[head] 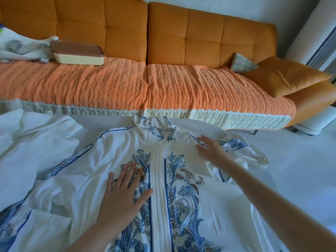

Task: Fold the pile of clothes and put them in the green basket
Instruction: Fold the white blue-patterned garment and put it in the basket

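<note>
A white dress with blue floral print (183,193) lies spread flat on the white surface in front of me, collar toward the sofa. My left hand (125,191) presses flat on its chest panel, fingers straight and spread. My right hand (209,151) lies open on the right shoulder, fingers extended toward the collar and slightly blurred. The right sleeve (241,151) is bunched beside that hand. More white cloth (36,142) lies rumpled at the left. No green basket is in view.
An orange sofa (163,84) with a textured orange cover runs across the back. On it sit a brown-and-cream box (78,53), a printed garment (21,46) at far left, and cushions (283,77) at right. A white appliance (316,33) stands at right.
</note>
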Tool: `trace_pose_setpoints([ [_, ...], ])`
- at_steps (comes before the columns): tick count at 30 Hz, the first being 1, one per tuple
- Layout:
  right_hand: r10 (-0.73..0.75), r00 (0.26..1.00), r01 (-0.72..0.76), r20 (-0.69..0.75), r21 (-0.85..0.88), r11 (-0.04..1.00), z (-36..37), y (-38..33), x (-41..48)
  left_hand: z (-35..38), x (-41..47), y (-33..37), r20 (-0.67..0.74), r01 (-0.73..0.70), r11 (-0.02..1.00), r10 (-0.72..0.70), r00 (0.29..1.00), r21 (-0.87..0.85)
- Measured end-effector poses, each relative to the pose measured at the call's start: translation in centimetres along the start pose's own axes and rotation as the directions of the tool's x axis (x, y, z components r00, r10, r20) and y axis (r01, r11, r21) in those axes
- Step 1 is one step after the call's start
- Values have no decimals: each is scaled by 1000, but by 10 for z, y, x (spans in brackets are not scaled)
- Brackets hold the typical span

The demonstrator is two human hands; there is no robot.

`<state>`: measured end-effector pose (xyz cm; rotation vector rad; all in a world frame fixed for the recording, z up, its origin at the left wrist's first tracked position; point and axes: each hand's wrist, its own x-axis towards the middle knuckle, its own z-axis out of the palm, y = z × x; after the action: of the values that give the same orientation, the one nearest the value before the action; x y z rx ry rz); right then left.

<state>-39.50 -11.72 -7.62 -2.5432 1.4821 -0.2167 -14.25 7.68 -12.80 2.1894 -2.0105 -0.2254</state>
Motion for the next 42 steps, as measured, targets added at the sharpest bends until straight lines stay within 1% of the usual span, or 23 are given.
trace_pose_setpoints([
  [1, -80, 993, 84, 87, -44, 996, 10, -15, 2, -6, 2, 1, 20, 23, 995, -21, 1000, -96],
  [2, -107, 979, 125, 172, -99, 987, 19, -24, 3, -13, 6, 3, 43, 58, 980, -51, 998, -193],
  [3, -88, 969, 125, 230, -150, 981, 25, -27, 4, -22, 12, 4, 43, 90, 953, -81, 996, -290],
  [4, -43, 967, 86, 252, -161, 983, 25, -27, 3, -30, 20, 5, 14, 95, 927, -97, 995, -362],
  [5, -4, 963, 50, 268, -165, 985, 24, -23, 3, -35, 32, 6, -36, 71, 923, -91, 995, -378],
  [6, 1, 966, 40, 260, -154, 987, 23, -19, 3, -40, 46, 5, -77, 34, 937, -65, 995, -346],
  [7, -7, 967, 49, 254, -160, 986, 24, -16, 5, -43, 61, 4, -80, 3, 954, -28, 996, -301],
  [10, -21, 954, 81, 299, -190, 978, 20, -8, 13, -39, 107, -3, 74, -18, 993, 27, 997, -120],
  [12, -43, 956, 110, 291, -219, 969, 22, 2, 23, -26, 124, -10, 142, 23, 1000, -20, 990, -17],
  [13, -67, 959, 131, 276, -219, 967, 21, 8, 28, -20, 128, -13, 141, 59, 998, -60, 988, 14],
  [15, -95, 960, 151, 263, -202, 968, 18, 24, 39, -11, 130, -17, 88, 141, 989, -144, 986, 37],
  [17, -73, 963, 118, 260, -163, 980, 16, 41, 48, -10, 131, -18, 64, 214, 976, -217, 974, 51],
  [20, -44, 975, 52, 220, -28, 998, 12, 41, 51, -17, 136, -18, 107, 285, 956, -291, 951, 73],
  [23, -32, 997, 25, 73, 101, 995, 1, 39, 38, -29, 138, -11, 141, 323, 945, -327, 935, 51],
  [24, 4, 999, -10, 44, 120, 993, -3, 47, 32, -33, 137, -5, 128, 297, 953, -302, 945, 55],
  [26, 145, 989, -150, 40, 154, 977, -14, 69, 15, -37, 132, 12, 104, 193, 981, -195, 975, 30],
  [28, 260, 958, -282, 118, 246, 927, -24, 88, -4, -35, 126, 40, 121, 71, 996, -64, 991, -49],
  [30, 300, 935, -346, 186, 313, 884, -30, 97, -15, -28, 121, 74, 151, -67, 993, 82, 985, -99],
  [33, 386, 915, -403, 120, 345, 848, -32, 110, -22, -15, 119, 123, 187, -257, 960, 275, 943, -113],
  [35, 410, 905, -425, 115, 314, 849, -37, 120, -33, -8, 122, 149, 204, -303, 945, 323, 924, -123],
  [38, 328, 912, -389, 247, 263, 883, -47, 132, -57, 13, 117, 171, 217, -336, 939, 345, 913, -77],
  [40, 347, 905, -386, 244, 132, 913, -50, 141, -72, 29, 109, 174, 156, -336, 942, 331, 931, 4],
  [42, 368, 916, -365, 161, -52, 930, -54, 153, -78, 39, 104, 173, 78, -311, 950, 308, 948, 30],
])
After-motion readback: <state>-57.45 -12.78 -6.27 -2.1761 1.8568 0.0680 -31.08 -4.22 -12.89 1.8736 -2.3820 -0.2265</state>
